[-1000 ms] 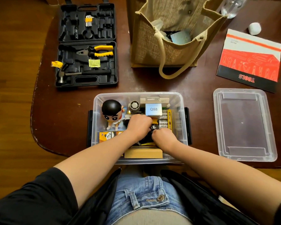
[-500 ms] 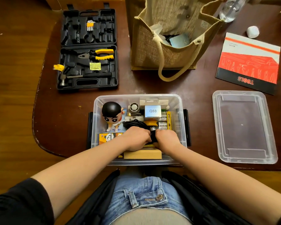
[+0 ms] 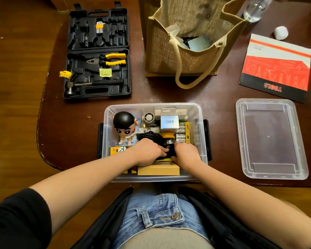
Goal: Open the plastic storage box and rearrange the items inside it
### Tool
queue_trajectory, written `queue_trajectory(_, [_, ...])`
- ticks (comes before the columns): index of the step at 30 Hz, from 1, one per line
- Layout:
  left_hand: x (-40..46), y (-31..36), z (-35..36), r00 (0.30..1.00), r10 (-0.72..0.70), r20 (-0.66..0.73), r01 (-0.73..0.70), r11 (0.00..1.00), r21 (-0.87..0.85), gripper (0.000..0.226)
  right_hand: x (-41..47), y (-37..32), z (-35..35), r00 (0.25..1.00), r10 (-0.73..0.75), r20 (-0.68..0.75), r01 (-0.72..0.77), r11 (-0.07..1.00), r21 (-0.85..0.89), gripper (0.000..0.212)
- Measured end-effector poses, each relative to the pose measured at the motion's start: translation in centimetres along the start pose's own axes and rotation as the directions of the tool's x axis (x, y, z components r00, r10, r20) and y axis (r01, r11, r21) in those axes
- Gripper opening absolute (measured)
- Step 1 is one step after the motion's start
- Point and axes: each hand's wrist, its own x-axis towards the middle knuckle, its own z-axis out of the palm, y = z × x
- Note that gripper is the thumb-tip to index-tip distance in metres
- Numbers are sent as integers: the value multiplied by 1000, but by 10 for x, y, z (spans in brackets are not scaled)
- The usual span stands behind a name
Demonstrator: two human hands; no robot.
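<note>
Both hands work inside the clear storage box [image 3: 200, 123], which sits open at the table's [image 3: 70, 132] six o'clock edge. From the head camera, the left hand [image 3: 147, 151] curls its fingers onto a black object [image 3: 171, 150], and the right hand [image 3: 186, 153] grips the same object from its three o'clock side. What this object is stays hard to make out, since the hands cover most of it. A black cable coil [image 3: 147, 136] lies just at its twelve o'clock side.

Within the box, a black-haired figurine [image 3: 124, 125] stands at ten o'clock, a small Q88 box [image 3: 169, 123] at twelve o'clock, batteries [image 3: 180, 134] at two o'clock, and a tan carton [image 3: 158, 170] at six o'clock. Its lid [image 3: 271, 139] lies apart at three o'clock. Farther off, an open tool case [image 3: 97, 53] holds pliers [image 3: 108, 60] and a hammer [image 3: 90, 84], and a jute bag [image 3: 187, 38] hides most of its contents.
</note>
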Motion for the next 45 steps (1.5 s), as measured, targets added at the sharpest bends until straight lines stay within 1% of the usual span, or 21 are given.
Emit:
queue_trajectory(4, [-2, -2, 2, 1000, -10, 19, 11, 1000, -7, 55, 1, -1, 5, 988, 154, 12, -153, 964, 216, 23])
queue_trajectory(6, [-3, -3, 4, 999, -31, 14, 31, 999, -12, 56, 3, -3, 5, 973, 231, 23, -228, 931, 286, 24])
queue_trajectory(10, [-1, -2, 5, 998, -59, 7, 59, 998, -7, 56, 9, -7, 1, 940, 340, 36, -331, 878, 346, 26])
queue_trajectory(14, [0, -1, 2, 998, -63, 30, 63, 998, -12, 56, 12, -9, 1, 914, 400, 62, -390, 828, 403, 22])
queue_trajectory(18, [-1, 2, 0, 997, -66, 28, 66, 998, -5, 56, 10, -9, 3, 911, 407, 60, -391, 809, 439, 22])
queue_trajectory(22, [0, 4, -1, 996, -74, 47, 73, 997, 26, 56, 6, -9, 3, 922, 381, 73, -369, 803, 468, 24])
queue_trajectory(25, [1, 5, -3, 995, -89, 44, 88, 996, 15, 57, 5, -11, 2, 927, 370, 70, -357, 805, 475, 24])
queue_trajectory(28, [2, 4, -5, 995, -90, 43, 92, 995, -27, 55, 3, -10, -1, 936, 341, 82, -341, 830, 442, 23])
queue_trajectory(31, [-1, 3, -4, 992, -130, -1, 128, 981, -147, 52, 0, -8, -7, 948, 312, 64, -314, 881, 353, 18])
queue_trajectory(34, [-12, 1, -1, 967, -228, -114, 186, 938, -292, 43, -7, -8, -15, 957, 289, 3, -275, 905, 323, 21])
queue_trajectory(36, [-20, -2, -2, 945, -277, -175, 201, 912, -357, 39, -12, -7, -23, 966, 248, -68, -204, 900, 386, 23])
queue_trajectory(39, [-33, -9, -5, 903, -347, -254, 211, 872, -442, 34, -22, -5, -38, 959, 193, -207, -64, 861, 505, 17])
queue_trajectory(41, [-42, -14, -6, 858, -406, -316, 222, 846, -484, 31, -28, -1, -46, 917, 215, -337, 4, 839, 545, 11])
queue_trajectory(43, [-50, -18, -6, 821, -439, -365, 211, 827, -520, 26, -33, 5, -51, 861, 279, -425, 27, 810, 586, 9])
queue_trajectory(44, [-53, -19, -6, 824, -429, -370, 186, 822, -538, 23, -34, 7, -52, 836, 315, -450, 27, 794, 607, 9])
queue_trajectory(45, [-55, -19, -5, 846, -397, -356, 148, 816, -559, 20, -34, 9, -53, 813, 344, -469, 27, 783, 621, 10])
